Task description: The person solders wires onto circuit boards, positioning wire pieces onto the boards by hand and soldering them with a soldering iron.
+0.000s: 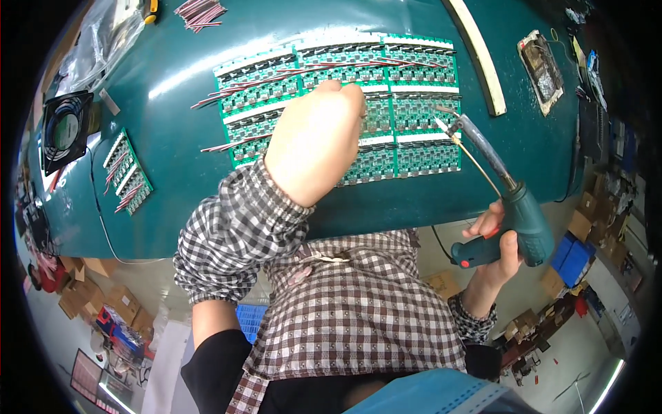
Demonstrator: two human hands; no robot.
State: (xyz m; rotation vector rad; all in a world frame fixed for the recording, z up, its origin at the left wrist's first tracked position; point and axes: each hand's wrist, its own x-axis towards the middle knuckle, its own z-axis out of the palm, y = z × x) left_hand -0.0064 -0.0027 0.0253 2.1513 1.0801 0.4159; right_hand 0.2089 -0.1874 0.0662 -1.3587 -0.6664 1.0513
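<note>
A head-worn camera looks down over a person's checked shirt and both forearms onto a dark green worktop (172, 179).

The left hand (318, 141) reaches forward and rests on a block of green circuit boards (414, 138) laid side by side in rows in the middle of the worktop. Its back faces the camera and the fingers curl down out of sight, so whether they pinch anything cannot be told. Thin red and white wires (238, 90) lie across the upper boards and stick out past the block's left edge.

The right hand (498, 241) is raised at the near right of the worktop, fingers wrapped tight around the handle of a teal soldering gun (520, 217) with a red button at its base. The gun's long grey barrel slants up and to the left, and its tip hangs just over the right part of the block of boards. A thin yellowish strand of solder wire (476, 162) runs alongside the barrel towards the tip.

On the left of the worktop lies a smaller group of green boards (127, 172), well apart from the main block. Beyond it, at the left edge, sits a black fan (64, 130). A bundle of loose red wires (200, 14) lies at the far edge. A pale curved strip (479, 55) and a small rectangular tray (543, 69) lie to the far right.
</note>
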